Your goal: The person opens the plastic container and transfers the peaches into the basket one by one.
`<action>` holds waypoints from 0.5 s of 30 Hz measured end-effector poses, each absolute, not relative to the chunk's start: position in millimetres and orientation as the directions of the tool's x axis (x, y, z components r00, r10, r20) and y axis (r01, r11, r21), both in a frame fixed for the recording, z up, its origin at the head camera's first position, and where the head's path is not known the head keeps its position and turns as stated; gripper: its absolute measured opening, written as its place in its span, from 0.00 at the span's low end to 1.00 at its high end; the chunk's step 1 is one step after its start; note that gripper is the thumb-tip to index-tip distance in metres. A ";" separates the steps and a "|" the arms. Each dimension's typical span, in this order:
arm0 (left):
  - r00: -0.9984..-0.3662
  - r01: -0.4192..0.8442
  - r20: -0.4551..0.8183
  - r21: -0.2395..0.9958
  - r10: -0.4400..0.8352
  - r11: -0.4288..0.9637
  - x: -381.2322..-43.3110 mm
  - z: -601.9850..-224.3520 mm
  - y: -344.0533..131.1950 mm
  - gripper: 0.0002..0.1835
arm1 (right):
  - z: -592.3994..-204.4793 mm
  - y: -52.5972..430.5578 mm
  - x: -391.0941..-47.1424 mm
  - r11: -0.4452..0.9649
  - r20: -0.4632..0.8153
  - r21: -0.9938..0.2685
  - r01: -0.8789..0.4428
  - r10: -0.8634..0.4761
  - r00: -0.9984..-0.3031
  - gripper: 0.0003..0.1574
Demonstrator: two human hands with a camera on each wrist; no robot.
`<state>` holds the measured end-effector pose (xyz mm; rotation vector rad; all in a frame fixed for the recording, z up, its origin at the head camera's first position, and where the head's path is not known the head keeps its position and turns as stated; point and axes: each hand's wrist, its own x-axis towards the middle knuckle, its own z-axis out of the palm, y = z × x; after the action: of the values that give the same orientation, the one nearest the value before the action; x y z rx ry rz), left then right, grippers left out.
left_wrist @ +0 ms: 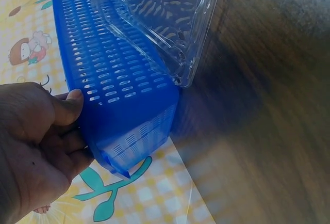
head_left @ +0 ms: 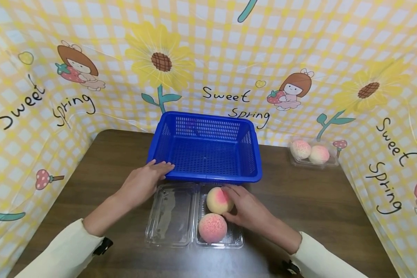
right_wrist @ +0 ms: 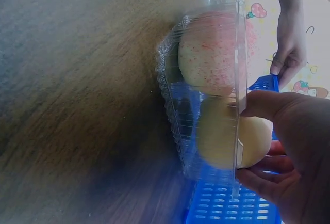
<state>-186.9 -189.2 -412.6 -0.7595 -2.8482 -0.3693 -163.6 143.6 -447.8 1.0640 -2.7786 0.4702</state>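
Observation:
My left hand (head_left: 142,183) grips the front left corner of a blue plastic basket (head_left: 208,179); in the left wrist view its thumb lies on the outer wall. Directly in front of the basket lies a clear plastic clamshell box, its lid (head_left: 172,216) folded open to the left. Its right half (head_left: 237,241) holds two peaches. My right hand (head_left: 248,208) holds the farther peach (head_left: 216,202), pale with a pink patch, between thumb and fingers. The nearer peach (head_left: 212,228), speckled pink, sits beside it, seen through the box wall in the right wrist view.
At the back right of the brown wooden table (head_left: 299,200) stands another clear box (head_left: 312,164) with two pink-and-cream peaches (head_left: 301,149). A yellow checked cloth (head_left: 208,58) hangs behind and along both sides of the table.

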 end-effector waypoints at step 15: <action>-0.847 0.517 0.262 0.211 0.462 0.829 -188.6 -415.7 -189.7 0.21 | -429.1 156.6 -153.3 0.643 0.308 -0.351 -0.680 -0.607 -0.733 0.44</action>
<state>-188.6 -189.7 -415.7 -0.7607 -2.8105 -0.4076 -153.3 156.6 -429.1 1.0654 -2.6983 0.6771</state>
